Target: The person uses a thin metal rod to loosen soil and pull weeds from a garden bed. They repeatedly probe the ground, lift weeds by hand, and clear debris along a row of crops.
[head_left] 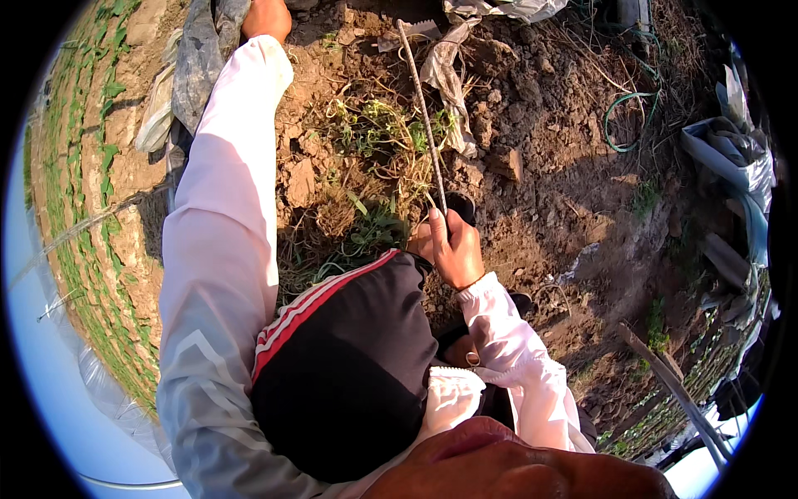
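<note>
My right hand (pixel 458 249) is closed around the lower end of a thin ribbed rod (pixel 421 106), with the thumb lying along it. From my fist the rod slants up and slightly left over weeds and loose soil. My left arm stretches far forward, and my left hand (pixel 268 20) sits at the top rim of the view. Right beside it hangs crumpled grey plastic sheeting (pixel 198 68). The fingers of that hand are hidden, so its hold on the sheeting is unclear. A patch of green and dried weeds (pixel 374 134) grows between my hands.
A torn strip of plastic film (pixel 450 87) lies right of the rod. Green cord (pixel 608 125) loops over the soil. Bunched plastic sheeting (pixel 729 156) and wooden poles (pixel 676 393) stand at the right. Rows of young plants (pixel 81 168) run along the left.
</note>
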Motion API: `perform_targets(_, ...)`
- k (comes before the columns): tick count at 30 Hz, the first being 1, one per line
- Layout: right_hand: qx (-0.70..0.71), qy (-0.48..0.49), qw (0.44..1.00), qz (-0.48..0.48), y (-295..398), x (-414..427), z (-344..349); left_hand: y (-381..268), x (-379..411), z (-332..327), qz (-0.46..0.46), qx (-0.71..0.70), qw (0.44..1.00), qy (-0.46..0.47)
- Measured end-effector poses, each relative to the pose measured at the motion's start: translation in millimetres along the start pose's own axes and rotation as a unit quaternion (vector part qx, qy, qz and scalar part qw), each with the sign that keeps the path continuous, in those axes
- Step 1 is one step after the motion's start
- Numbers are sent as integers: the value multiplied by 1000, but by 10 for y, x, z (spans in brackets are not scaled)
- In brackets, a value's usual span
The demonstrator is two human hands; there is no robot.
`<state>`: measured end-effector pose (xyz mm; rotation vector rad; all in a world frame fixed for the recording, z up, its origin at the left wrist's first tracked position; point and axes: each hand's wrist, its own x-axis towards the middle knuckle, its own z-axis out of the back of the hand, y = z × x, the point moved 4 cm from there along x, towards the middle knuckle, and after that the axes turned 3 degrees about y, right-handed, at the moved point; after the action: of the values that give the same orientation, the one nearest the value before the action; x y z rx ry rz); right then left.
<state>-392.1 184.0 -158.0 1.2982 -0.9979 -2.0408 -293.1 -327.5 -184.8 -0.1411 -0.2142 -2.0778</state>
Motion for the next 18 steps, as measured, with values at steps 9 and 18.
perform_targets(9,-27,-1,1000,5,78,30,55,-6,-36,240,2,-48,999,-21)
perform_targets(18,-45,18,999,-21,96,-93,168,-1164,-455,216,-182,-257,949,10)
